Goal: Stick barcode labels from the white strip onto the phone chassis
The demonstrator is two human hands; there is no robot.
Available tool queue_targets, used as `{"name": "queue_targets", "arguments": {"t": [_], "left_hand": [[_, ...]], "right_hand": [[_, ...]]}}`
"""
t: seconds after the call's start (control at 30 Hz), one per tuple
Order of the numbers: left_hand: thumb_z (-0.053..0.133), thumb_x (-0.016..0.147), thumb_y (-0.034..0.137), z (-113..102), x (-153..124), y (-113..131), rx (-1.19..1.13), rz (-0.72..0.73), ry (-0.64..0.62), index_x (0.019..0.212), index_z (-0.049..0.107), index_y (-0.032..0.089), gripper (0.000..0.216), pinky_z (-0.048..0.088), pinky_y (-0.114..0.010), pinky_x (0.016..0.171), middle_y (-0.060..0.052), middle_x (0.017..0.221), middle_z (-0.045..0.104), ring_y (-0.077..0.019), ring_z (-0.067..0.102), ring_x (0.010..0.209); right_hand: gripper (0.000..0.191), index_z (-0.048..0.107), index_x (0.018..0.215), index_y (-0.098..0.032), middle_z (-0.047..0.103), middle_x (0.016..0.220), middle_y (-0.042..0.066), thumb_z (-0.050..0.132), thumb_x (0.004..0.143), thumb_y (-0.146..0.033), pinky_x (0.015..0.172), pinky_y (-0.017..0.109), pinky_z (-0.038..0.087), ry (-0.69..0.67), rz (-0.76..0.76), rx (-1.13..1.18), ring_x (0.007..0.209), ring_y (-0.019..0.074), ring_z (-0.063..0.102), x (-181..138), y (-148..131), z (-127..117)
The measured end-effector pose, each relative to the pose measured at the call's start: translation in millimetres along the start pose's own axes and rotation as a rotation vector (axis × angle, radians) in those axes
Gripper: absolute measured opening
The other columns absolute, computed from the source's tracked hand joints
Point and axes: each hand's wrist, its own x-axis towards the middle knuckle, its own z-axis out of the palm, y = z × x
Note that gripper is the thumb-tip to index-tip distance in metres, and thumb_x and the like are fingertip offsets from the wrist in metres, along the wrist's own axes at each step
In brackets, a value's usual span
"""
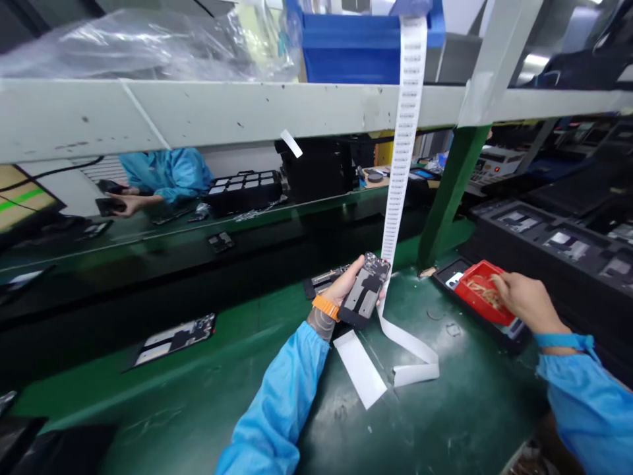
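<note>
My left hand (345, 285) is closed round an opened phone (364, 293), its circuit board and grey metal inner plate facing up. Behind that hand lies a second opened phone (324, 280) on the bench. Over at the right, my right hand (528, 302) reaches into a red tray (482, 315) of small tan strips (484, 290). Its fingers are pinched together at the tray's edge, and whatever is between them is hidden. The red tray rests on a black tray (514, 335).
A long label strip (403, 145) hangs from the shelf (316, 109) onto the green bench (425, 422), near a white paper piece (360, 369). Another opened phone (173, 340) lies at left. A green post (452, 198) stands ahead. Across the line, a person in blue sleeves (168, 175) works.
</note>
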Motion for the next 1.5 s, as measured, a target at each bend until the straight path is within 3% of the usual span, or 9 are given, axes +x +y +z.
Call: {"name": "queue_targets", "arguments": {"t": [0.13,0.27,0.4,0.5,0.73,0.9,1.17,1.33,1.5], "left_hand": [[0.025,0.098,0.063,5.1,1.5,-9.6,-0.086,0.019,-0.122,0.129,0.059,0.003,0.075,0.057,-0.035,0.067,-0.021,0.100,0.072,-0.0237,0.070,0.075],[0.027,0.098,0.061,23.6,-23.8,-22.0,-0.141,0.120,-0.167,0.132,0.057,0.004,0.073,0.055,-0.038,0.073,-0.022,0.115,0.067,-0.0251,0.069,0.082],[0.040,0.088,0.073,41.5,-51.5,-39.5,-0.148,0.182,-0.194,0.136,0.054,0.006,0.083,0.052,-0.036,0.073,-0.018,0.098,0.070,-0.0276,0.069,0.080],[0.050,0.079,0.079,46.7,-68.0,-54.0,-0.180,0.213,-0.219,0.136,0.053,0.009,0.091,0.051,-0.036,0.073,-0.017,0.095,0.070,-0.0300,0.069,0.082],[0.040,0.078,0.085,49.2,-82.2,-73.9,-0.258,0.256,-0.254,0.130,0.056,0.007,0.095,0.048,-0.040,0.076,-0.019,0.095,0.069,-0.0299,0.067,0.080],[0.033,0.077,0.089,53.0,-78.3,-76.6,-0.312,0.274,-0.234,0.135,0.053,0.009,0.101,0.048,-0.040,0.073,-0.018,0.093,0.069,-0.0296,0.067,0.079],[0.039,0.079,0.085,46.8,-75.6,-79.6,-0.273,0.227,-0.215,0.131,0.055,0.009,0.095,0.049,-0.039,0.075,-0.018,0.095,0.070,-0.0301,0.069,0.079],[0.043,0.078,0.084,40.1,-76.0,-80.5,-0.218,0.212,-0.219,0.130,0.055,0.006,0.094,0.049,-0.041,0.078,-0.021,0.097,0.070,-0.0315,0.069,0.081],[0.038,0.077,0.087,38.2,-73.2,-79.9,-0.260,0.179,-0.216,0.134,0.053,0.005,0.101,0.051,-0.040,0.072,-0.021,0.095,0.070,-0.0319,0.070,0.079]], "right_hand": [[0.013,0.065,0.073,-0.018,0.060,0.073,0.010,0.061,0.083,-0.025,0.059,0.036,0.033,0.176,0.064,-0.111,0.068,0.0241,0.056,-4.4,-9.1,-5.8],[0.015,0.066,0.095,-0.016,0.064,0.089,0.015,0.058,0.084,-0.022,0.072,0.043,0.046,0.487,0.036,0.220,0.082,0.0283,0.060,-27.3,-94.9,-11.7],[0.014,0.063,0.103,-0.022,0.067,0.103,0.009,0.057,0.090,-0.024,0.080,0.038,0.053,0.198,-0.336,0.756,0.091,0.0233,0.064,-58.3,-200.1,-1.0],[0.011,0.063,0.099,-0.022,0.067,0.100,0.007,0.056,0.092,-0.022,0.080,0.037,0.054,0.116,-0.373,0.896,0.092,0.0215,0.064,-73.7,-233.4,9.4],[0.020,0.068,0.103,-0.024,0.067,0.102,0.008,0.057,0.089,-0.013,0.081,0.041,0.054,0.249,-0.501,0.807,0.093,0.0233,0.064,-80.1,-227.3,17.5],[0.018,0.070,0.089,-0.025,0.067,0.091,0.007,0.058,0.087,-0.010,0.077,0.042,0.052,0.347,-0.569,0.721,0.087,0.0237,0.062,-81.3,-228.1,20.8],[0.020,0.064,0.107,-0.022,0.065,0.102,0.009,0.057,0.090,-0.014,0.081,0.041,0.052,0.145,-0.497,0.748,0.094,0.0237,0.061,-80.8,-222.2,18.7],[0.007,0.064,0.091,-0.022,0.064,0.096,0.007,0.059,0.089,-0.016,0.078,0.038,0.052,0.090,-0.443,0.794,0.091,0.0216,0.062,-80.9,-220.6,19.2],[0.010,0.062,0.080,-0.023,0.064,0.093,0.007,0.058,0.089,-0.019,0.081,0.041,0.050,0.095,-0.460,0.770,0.092,0.0231,0.062,-82.4,-221.0,18.8]]}}
